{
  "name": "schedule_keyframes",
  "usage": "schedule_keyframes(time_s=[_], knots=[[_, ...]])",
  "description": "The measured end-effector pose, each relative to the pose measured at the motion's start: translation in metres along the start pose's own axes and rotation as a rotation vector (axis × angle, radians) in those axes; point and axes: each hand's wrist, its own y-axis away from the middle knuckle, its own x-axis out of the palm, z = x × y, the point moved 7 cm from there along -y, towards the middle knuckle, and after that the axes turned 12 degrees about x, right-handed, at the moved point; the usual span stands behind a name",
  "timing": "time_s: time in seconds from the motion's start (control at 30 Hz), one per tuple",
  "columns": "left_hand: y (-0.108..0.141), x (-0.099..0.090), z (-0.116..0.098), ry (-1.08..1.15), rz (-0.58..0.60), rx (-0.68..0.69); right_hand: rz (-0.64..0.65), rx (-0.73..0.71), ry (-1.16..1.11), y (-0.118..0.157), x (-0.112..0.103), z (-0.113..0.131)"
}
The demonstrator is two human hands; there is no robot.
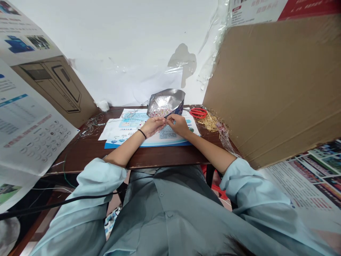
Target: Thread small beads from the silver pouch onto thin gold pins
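Observation:
My left hand [153, 126], with a black band at the wrist, and my right hand [178, 125] meet over printed sheets on the table. Fingertips of both are pinched close together, and whatever is between them is too small to make out. Just behind the hands stands an open silver foil bag [170, 97], its mouth facing me. Small multicoloured beads [160, 112] lie in its lower part. Under my forearms is a printed paper sheet [170, 134] with blue edges. A thin thread seems to run leftward from near my left hand.
Red-handled scissors [198, 113] lie right of the bag, beside a heap of thin golden sticks [209, 122] and crumpled clear plastic [225, 137]. Tangled thread [92, 126] is at the table's left. Cardboard [277, 81] walls in the right side; a black cable [66, 202] crosses my left sleeve.

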Motion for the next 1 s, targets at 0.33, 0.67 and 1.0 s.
schedule_keyframes(time_s=[0.33,0.67,1.0], knots=[[0.0007,0.0019,-0.0002,-0.021,0.006,-0.016,-0.027,-0.036,0.049,-0.0016,0.001,-0.0007],[0.0033,0.0055,-0.003,-0.037,-0.011,-0.034,-0.041,-0.075,0.094,-0.0035,-0.0006,-0.0004],[0.0007,0.0055,-0.0004,-0.042,0.013,-0.023,0.006,-0.069,0.111,-0.0033,-0.0006,0.0011]])
